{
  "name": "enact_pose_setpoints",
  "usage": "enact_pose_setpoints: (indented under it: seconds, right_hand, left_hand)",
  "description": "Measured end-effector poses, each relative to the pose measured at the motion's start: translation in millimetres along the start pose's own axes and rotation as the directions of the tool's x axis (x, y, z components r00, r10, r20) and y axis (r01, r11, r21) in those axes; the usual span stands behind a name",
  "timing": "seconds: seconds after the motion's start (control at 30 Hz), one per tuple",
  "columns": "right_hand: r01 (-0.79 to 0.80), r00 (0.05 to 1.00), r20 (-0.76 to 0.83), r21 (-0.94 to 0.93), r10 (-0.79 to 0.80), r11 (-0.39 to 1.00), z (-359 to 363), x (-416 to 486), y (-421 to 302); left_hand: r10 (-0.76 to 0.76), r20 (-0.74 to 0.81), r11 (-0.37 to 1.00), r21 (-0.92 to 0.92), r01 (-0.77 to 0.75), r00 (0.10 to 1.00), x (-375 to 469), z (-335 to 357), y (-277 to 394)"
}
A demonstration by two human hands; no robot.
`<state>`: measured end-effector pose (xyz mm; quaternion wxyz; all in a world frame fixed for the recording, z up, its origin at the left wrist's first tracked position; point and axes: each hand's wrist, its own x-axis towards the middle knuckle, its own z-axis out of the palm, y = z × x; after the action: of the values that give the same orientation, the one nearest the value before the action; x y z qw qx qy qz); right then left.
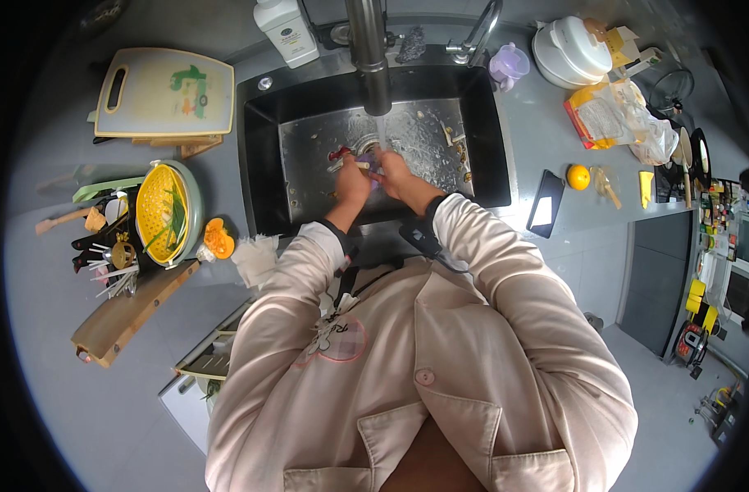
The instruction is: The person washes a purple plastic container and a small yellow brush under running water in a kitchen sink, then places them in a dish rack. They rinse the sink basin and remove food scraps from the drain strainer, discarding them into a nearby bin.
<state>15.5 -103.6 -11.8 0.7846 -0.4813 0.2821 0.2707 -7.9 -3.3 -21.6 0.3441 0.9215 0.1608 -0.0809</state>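
Observation:
Water runs from a dark faucet [377,92] into a black kitchen sink [313,138], over the area where both hands work low in the basin. My left hand [352,183] and my right hand [394,171] meet around a small purple object [367,161], mostly hidden by the fingers. A pale stick-like piece [361,165] sticks out by the left fingertips. Just beyond the left hand is a small red item [339,152], too small to name. Behind the hands the round drain [368,146] is partly visible. Food scraps [461,157] lie along the basin's right side.
On the left are a cutting board [147,92], a yellow colander [156,215] with green leaves and a cut pumpkin piece [219,238]. A white bottle [286,34] stands behind the sink. To the right lie a phone [545,203], an orange fruit [578,177] and a purple cup [509,61].

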Motion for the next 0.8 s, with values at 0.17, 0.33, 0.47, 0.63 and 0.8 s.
enact_pose_setpoints:
  seconds: [0.17, 0.33, 0.47, 0.63, 0.8]
  right_hand:
    - [-0.032, 0.999, -0.043, -0.241, 0.022, 0.97, -8, 10, 2]
    - [-0.234, 0.894, -0.437, -0.262, 0.101, 0.936, -34, 31, 6]
    - [-0.009, 0.916, -0.36, -0.463, -0.178, 0.886, -38, 51, 24]
    - [0.366, 0.908, 0.18, -0.782, -0.379, 0.505, -27, 33, 42]
    - [0.195, 0.951, -0.019, -0.734, -0.307, 0.651, -28, 18, 18]
  left_hand:
    - [-0.153, -0.134, 0.988, -0.019, 0.152, 0.979, 43, -10, -29]
    - [-0.438, 0.493, 0.471, -0.586, 0.659, 0.752, 40, 13, -40]
    - [-0.505, 0.505, 0.584, -0.398, 0.708, 0.7, 25, 25, -33]
    - [-0.485, 0.603, 0.25, -0.599, 0.761, 0.633, 28, 15, -26]
    - [-0.297, 0.71, 0.266, -0.581, 0.769, 0.639, 22, 2, -24]
